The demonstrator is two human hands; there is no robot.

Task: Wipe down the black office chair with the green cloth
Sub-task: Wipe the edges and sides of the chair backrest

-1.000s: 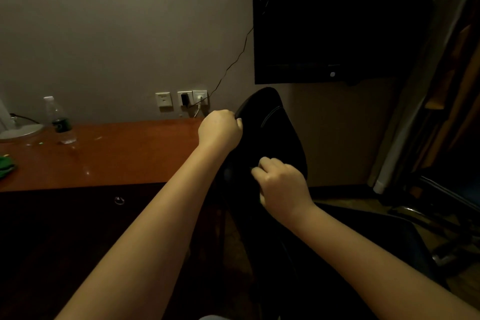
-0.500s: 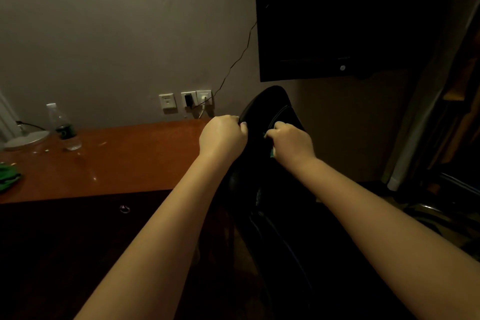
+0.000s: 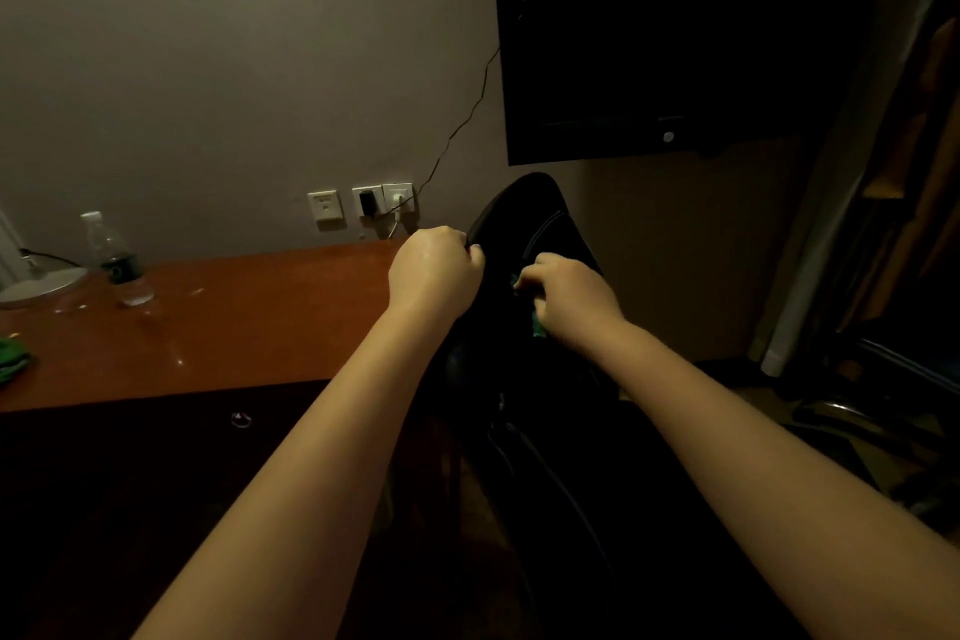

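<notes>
The black office chair (image 3: 524, 218) stands just right of the desk, its backrest edge-on to me and its seat lost in shadow below. My left hand (image 3: 436, 270) grips the left edge of the backrest near the top. My right hand (image 3: 569, 299) is curled round the green cloth (image 3: 537, 327) and presses it against the backrest's front face. Only small bits of the cloth show under the fingers and beside the wrist.
A wooden desk (image 3: 234, 317) runs along the left with a plastic bottle (image 3: 117, 265), a lamp base (image 3: 41, 286) and a second green cloth (image 3: 13, 361) at its left end. A dark wall-mounted screen (image 3: 675, 31) hangs above the chair. Wall sockets (image 3: 363, 203) sit behind the desk.
My right hand rose from the middle of the backrest to near its top, then slid slightly down. My left hand kept its grip on the backrest edge.
</notes>
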